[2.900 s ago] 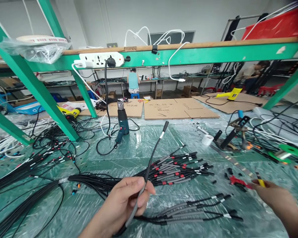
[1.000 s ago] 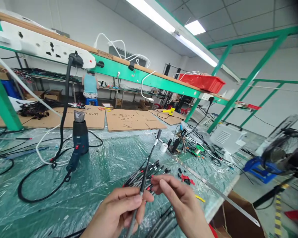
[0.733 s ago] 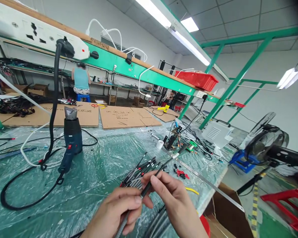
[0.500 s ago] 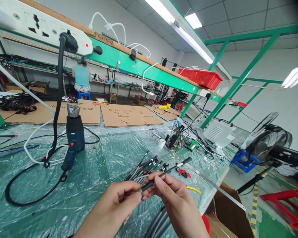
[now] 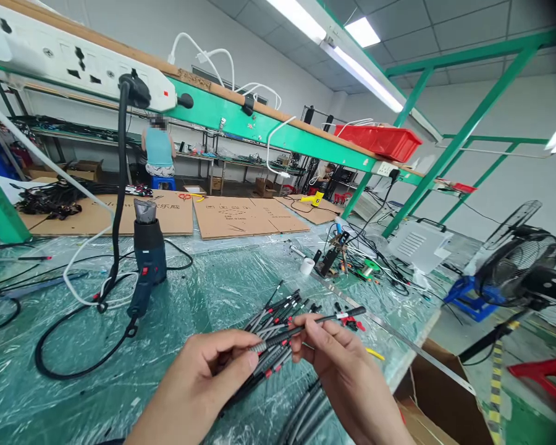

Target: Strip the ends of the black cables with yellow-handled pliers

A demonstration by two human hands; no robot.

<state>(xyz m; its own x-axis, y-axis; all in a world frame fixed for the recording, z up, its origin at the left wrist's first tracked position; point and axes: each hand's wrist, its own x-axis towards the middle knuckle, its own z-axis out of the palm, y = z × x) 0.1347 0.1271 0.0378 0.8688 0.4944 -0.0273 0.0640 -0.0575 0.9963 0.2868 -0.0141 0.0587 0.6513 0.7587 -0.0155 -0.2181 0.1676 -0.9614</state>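
Observation:
A thin black cable (image 5: 282,337) with a ribbed, spring-like sleeve runs between my two hands. My left hand (image 5: 220,371) pinches the greyish ribbed end of it between thumb and fingers. My right hand (image 5: 336,358) grips the cable farther along. Its black end, with a white band, sticks out past those fingers to the upper right. Behind and below lies a pile of grey and black cable pieces (image 5: 271,321) with red marks. Coiled grey tubing (image 5: 301,417) rests on the table under my right wrist.
A heat gun (image 5: 148,259) stands nozzle up at left, its cord looping forward. Farther right are a white roll (image 5: 307,266), a green wire spool (image 5: 369,267), red bits (image 5: 352,323) and a steel ruler (image 5: 417,349). A person (image 5: 159,148) sits in the background.
My hands have drawn slightly apart, baring more of the ribbed sleeve between them. The whole view has shifted a little, with the surroundings moving right.

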